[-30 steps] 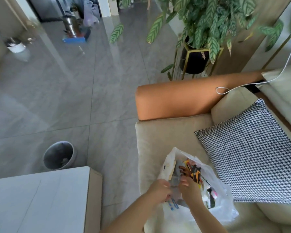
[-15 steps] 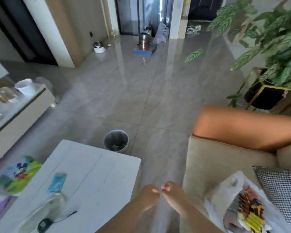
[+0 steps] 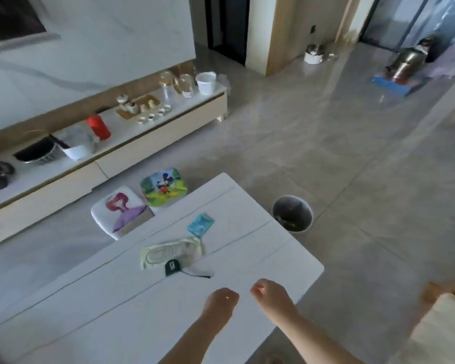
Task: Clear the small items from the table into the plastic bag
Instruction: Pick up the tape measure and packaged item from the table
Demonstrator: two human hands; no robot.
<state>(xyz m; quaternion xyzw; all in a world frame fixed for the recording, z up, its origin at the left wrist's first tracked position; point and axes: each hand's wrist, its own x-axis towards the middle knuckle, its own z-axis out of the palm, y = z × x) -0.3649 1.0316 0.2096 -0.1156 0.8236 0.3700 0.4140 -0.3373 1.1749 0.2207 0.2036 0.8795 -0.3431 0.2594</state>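
On the white table lie three small items: a teal packet, a pale green see-through pouch, and a small black gadget with a thin cord at the pouch's near edge. Over the table's near part hover my left hand and my right hand, side by side. Their fingers are loosely curled and hold nothing. They are a short way on the near side of the black gadget. The plastic bag is out of view.
A grey waste bin stands on the floor off the table's far right corner. Two cartoon-print stools sit beyond the far edge. A low cabinet with cups lines the wall. A sofa corner shows at right.
The view has swung left from the sofa and bag to the table. Both hands left the bag and now hang over the table, holding nothing.
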